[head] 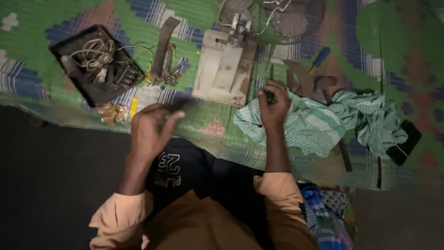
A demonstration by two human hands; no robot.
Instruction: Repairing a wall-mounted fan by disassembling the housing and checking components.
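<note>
Landmark: grey metal plate (225, 74), flat on the woven mat (37, 32). Right hand (274, 107) sits just off the plate's lower right corner, fist closed round the dark handle of a thin tool (270, 90), shaft pointing up and away from the body; the tip is too dark to make out. That hand rests on the near edge of a green-and-white checked cloth (323, 122), which spreads out crumpled to the right of the plate. Left hand (152, 128) is below and left of the plate, fingers curled loosely, thumb out; motion-blurred, can't tell whether it has anything in it. Further left of the plate: a pair of pliers (164, 62) lying beside a flat metal strip, then a black tray (95, 62) with coiled wire in it. A blue-handled screwdriver (320, 58) lies to the plate's right, above the cloth, near some curved metal pieces. A black flat object (405, 141) lies at the cloth's far right end.
</note>
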